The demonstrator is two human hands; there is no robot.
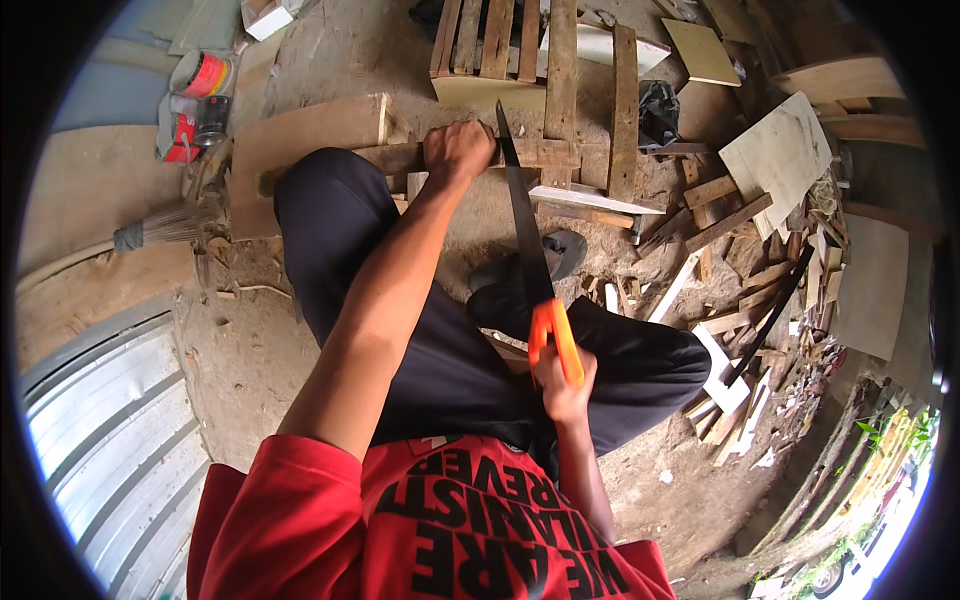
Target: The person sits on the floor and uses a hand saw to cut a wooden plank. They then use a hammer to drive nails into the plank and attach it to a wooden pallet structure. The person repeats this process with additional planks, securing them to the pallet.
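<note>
Handsaw cutting a wooden beam that we steady by hand, seen from above

Our right hand is closed around the saw's orange handle, and its long dark blade runs up and away to meet the weathered brown beam, which lies crosswise in front of our knees. Our left hand is clenched over the beam just beside the blade, likely to keep it from shifting under the cut. Dark trousers fill the middle of the view; offcuts and a slatted pallet lie on the dirt floor around us
</note>
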